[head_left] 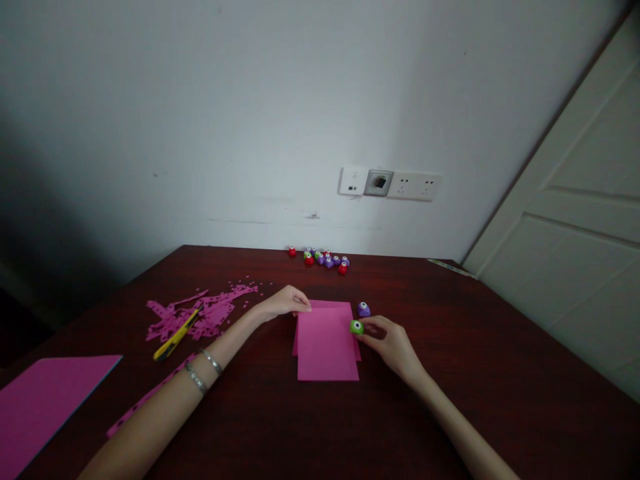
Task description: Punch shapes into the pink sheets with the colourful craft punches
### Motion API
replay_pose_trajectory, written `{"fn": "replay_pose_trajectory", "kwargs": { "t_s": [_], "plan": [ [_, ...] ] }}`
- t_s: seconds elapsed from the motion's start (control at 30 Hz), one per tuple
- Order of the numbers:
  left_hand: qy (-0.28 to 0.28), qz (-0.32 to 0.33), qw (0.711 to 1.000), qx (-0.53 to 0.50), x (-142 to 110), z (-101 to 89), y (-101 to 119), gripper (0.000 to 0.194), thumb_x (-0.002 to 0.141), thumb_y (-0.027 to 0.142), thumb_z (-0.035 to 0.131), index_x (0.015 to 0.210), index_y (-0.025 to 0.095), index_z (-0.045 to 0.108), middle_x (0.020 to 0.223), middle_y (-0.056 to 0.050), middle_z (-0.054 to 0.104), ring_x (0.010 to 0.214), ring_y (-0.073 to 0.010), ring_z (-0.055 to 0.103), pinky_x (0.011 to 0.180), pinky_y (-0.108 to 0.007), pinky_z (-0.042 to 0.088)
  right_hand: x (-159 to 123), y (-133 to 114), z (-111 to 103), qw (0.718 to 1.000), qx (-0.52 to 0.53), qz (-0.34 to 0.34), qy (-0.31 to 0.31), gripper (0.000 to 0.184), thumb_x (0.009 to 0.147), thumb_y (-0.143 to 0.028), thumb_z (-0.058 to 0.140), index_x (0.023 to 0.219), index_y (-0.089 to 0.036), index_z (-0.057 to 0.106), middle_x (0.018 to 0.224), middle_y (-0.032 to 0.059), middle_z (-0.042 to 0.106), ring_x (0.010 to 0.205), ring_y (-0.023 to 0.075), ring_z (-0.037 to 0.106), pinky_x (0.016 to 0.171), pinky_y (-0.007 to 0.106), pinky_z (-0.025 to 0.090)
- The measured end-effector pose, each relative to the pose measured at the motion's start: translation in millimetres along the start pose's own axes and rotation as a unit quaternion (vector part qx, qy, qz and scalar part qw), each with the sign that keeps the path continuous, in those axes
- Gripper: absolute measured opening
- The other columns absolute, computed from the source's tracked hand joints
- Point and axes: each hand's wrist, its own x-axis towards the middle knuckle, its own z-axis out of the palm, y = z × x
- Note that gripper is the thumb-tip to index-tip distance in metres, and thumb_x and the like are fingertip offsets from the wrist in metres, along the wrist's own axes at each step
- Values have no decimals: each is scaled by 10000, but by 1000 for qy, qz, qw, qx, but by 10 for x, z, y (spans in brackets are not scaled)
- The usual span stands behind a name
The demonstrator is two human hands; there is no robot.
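A small stack of pink paper sheets [327, 343] lies on the dark red wooden table [500, 373]. My left hand [283, 303] rests at the far left corner of the stack, fingers pressed together on the paper's edge. My right hand [387, 340] pinches a small green craft punch [357, 327] at the paper's right edge. A purple punch [363, 309] stands just behind it, apart from my fingers.
Punched pink paper scraps [200, 313] and a yellow utility knife [175, 335] lie to the left. A large pink sheet [45, 400] is at the near left corner. Several red, green and purple punches [325, 259] cluster by the wall. A white door [575, 247] stands at right.
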Motion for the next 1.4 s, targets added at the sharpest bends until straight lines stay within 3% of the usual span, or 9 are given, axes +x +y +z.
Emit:
{"fn": "replay_pose_trajectory", "kwargs": {
  "t_s": [0.7,1.07,1.4],
  "plan": [
    [-9,-8,1000,25,-22,42,36,278,608,369,704,720,115,693,537,-4,566,476,-66,401,472,-208,296,-19,-85,32,999,7,15,-32,213,668,-304,680,855,-204,708,868,46,682,805,200,640,784,324,511],
    [-15,-16,999,33,-26,79,34,274,606,371,702,715,119,694,529,0,558,473,-69,391,473,-218,286,-10,-24,19,997,-52,0,-63,204,682,-314,667,864,-235,714,879,29,689,805,205,626,738,316,488],
    [-26,12,997,71,-42,135,52,249,623,348,690,705,113,692,633,-35,634,556,-101,497,546,-217,357,-19,-58,11,993,-76,2,-84,186,690,-295,665,863,-245,714,884,29,675,828,205,613,742,310,461]
  ]
}}
